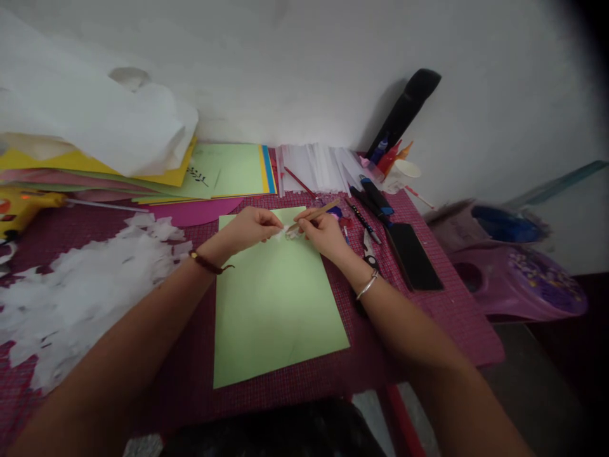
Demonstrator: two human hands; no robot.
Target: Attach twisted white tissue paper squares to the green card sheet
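Over the top part of a light green paper sheet [278,304], both hands meet around a small white scrap, likely paper [292,233]. My left hand [252,228] is closed, thumb and fingertips pinched at the scrap's left side. Between the fingers of my right hand [323,233] is a thin wooden stick [323,209], slanting up to the right, its lower end at the scrap. Exactly how the scrap meets the stick is too small to tell. A big heap of white paper pieces [95,279] lies left of the green sheet.
At the left edge lies a yellow glue gun [28,206]. Stacked coloured sheets [233,168] and clear glue sticks [314,166] line the wall. To the right are scissors [368,247], a black pen [364,222], a black phone [413,257] and a purple bin [518,279] beyond the table edge.
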